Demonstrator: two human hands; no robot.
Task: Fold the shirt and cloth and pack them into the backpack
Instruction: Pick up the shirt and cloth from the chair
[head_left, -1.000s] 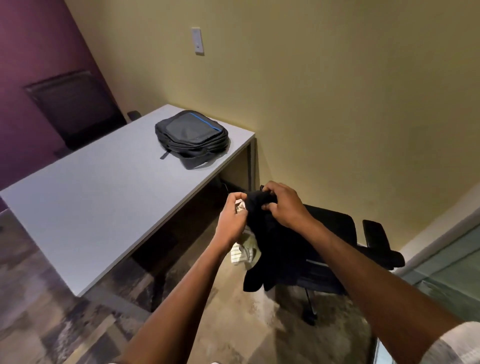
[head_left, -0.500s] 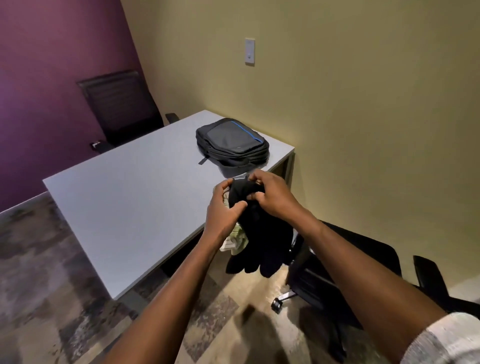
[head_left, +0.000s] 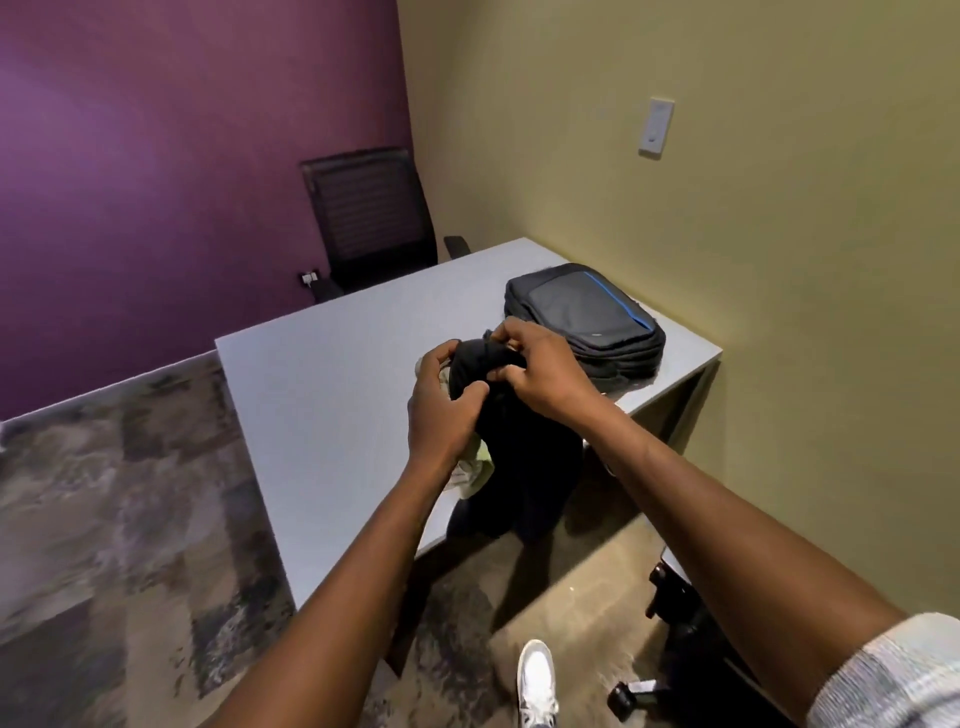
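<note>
Hands (head_left: 485, 387) bunching soft black shirt (head_left: 524, 467), limp folds

Ahead of the fingertips (head_left: 511, 343) and touching distance beyond them, a dark grey zipped backpack with a blue stripe (head_left: 587, 317) is lying flat, blocking the far right corner of the pale grey rectangular table (head_left: 322, 395). To the left of the fingers the tabletop is lying bare, leaving wide passage. Below the fingers, bunched black fabric (head_left: 524, 467) is hanging over the near table edge. A black mesh-backed office chair (head_left: 371, 218) is standing well beyond, against the purple wall.
</note>
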